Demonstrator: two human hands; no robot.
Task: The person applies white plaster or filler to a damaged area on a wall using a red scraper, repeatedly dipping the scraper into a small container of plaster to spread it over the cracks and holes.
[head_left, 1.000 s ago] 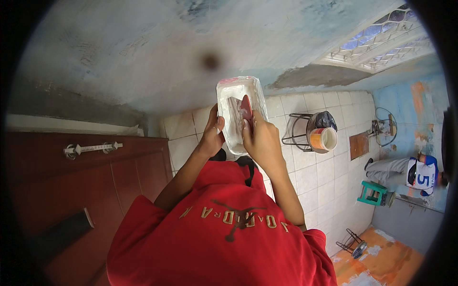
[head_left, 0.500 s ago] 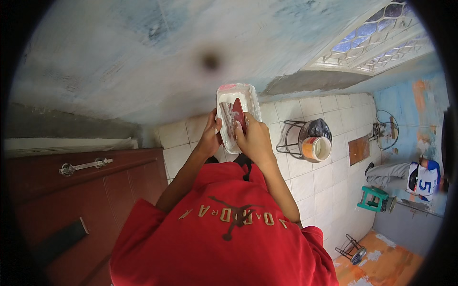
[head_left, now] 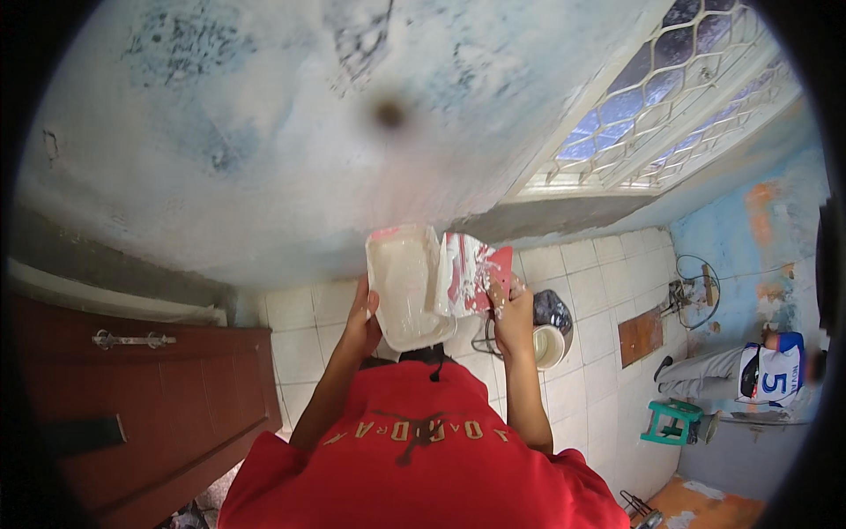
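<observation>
My left hand (head_left: 362,314) holds a white rectangular tray (head_left: 404,291) by its left edge, raised in front of a patchy white and blue plastered wall (head_left: 291,150). The tray is smeared inside with white paste. My right hand (head_left: 512,310) grips a red flat scraper (head_left: 473,274) streaked with white paste. The scraper's blade touches the tray's right rim. Both forearms rise from my red shirt (head_left: 414,458).
A brown door (head_left: 167,397) with a metal handle (head_left: 132,339) stands at the left. A window with a lattice grille (head_left: 670,115) is at the upper right. On the white tiled floor are a bucket in a wire stand (head_left: 548,342) and a green stool (head_left: 674,420); another person (head_left: 767,375) sits at the right.
The scraper was inside the tray before; my right hand has drawn it out to the tray's right rim. Both hands sit slightly lower in the view.
</observation>
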